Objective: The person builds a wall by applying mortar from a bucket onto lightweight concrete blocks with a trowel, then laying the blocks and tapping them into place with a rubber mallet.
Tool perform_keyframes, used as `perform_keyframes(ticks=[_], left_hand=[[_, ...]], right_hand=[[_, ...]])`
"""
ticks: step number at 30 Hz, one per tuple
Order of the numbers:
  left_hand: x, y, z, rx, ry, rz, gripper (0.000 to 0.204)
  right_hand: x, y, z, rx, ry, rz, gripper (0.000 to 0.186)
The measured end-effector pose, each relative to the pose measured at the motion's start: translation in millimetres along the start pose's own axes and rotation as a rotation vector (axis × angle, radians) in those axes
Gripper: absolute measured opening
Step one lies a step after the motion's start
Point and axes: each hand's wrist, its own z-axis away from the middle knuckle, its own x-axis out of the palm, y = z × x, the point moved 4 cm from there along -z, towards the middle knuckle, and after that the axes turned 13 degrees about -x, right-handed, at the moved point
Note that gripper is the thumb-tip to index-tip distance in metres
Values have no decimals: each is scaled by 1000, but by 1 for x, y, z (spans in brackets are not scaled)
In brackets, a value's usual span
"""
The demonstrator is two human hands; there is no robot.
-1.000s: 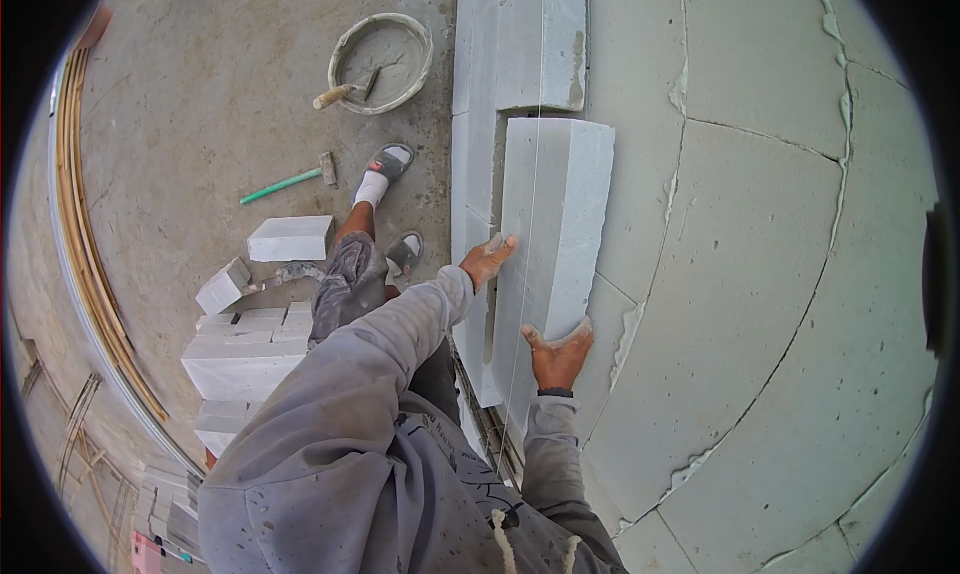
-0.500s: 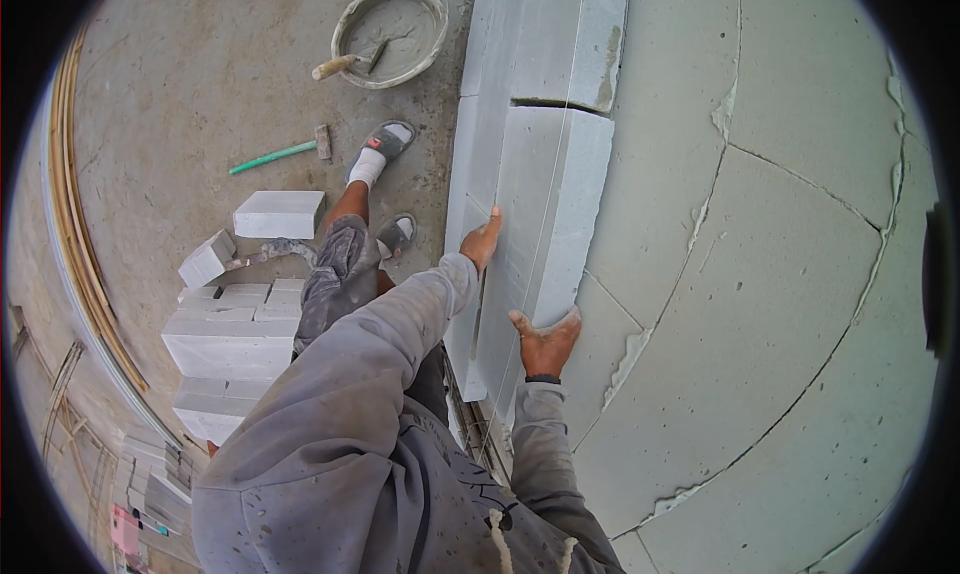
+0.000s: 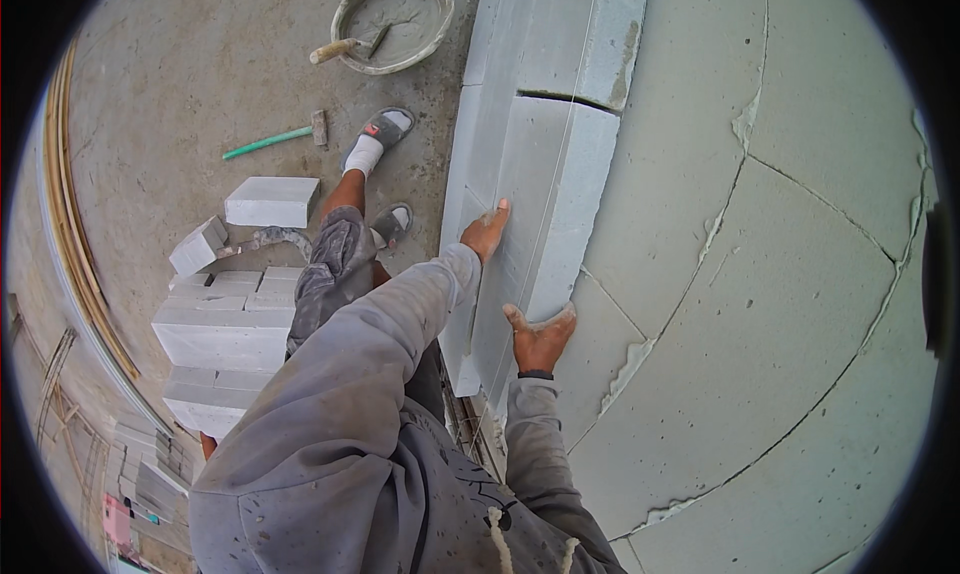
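My left hand (image 3: 486, 232) grips the left side of a long white block (image 3: 565, 189), its fingers resting against the face. At the same block's lower right, my right hand (image 3: 541, 339) holds the edge with thumb and fingers spread around it. Above it lies another white block (image 3: 600, 39), parted from the held one by a narrow dark slot. A pale strip of blockwork (image 3: 458, 159) runs along the left of both, and a thin taut line crosses their faces.
A pale block wall (image 3: 760, 304) with mortar seams is at right. At left on the concrete floor lie a mortar tub (image 3: 436, 29) with a trowel (image 3: 332, 51), a green-handled hammer (image 3: 268, 144), a loose block (image 3: 272, 199), stacked blocks (image 3: 215, 339) and long battens (image 3: 70, 189).
The held block has moved up and left against the block above it, narrowing the gap between them. Both hands moved with it, and the whole view has shifted slightly.
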Motion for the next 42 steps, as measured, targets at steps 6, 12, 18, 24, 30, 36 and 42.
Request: perform_keyframes(ticks=[6,12,18,24,30,36,42], left_hand=[[0,2,-4,10,2,-8,94],[3,8,2,-41,17,-33,91],[-1,10,2,-4,17,11,80],[-5,22,15,25,10,37,70],[-5,20,11,5,1,61,72],[1,16,4,13,-39,56,78],[10,13,3,11,-1,53,83]], right_hand=[[3,-2,-4,0,9,-49,113],[8,2,-4,-6,21,-29,114],[4,-3,-6,1,-4,-30,112],[6,-3,-9,27,-36,12,108],[7,-3,-9,0,-53,55,104],[3,-4,-12,20,-53,-13,105],[6,-1,-9,49,-83,3,111]])
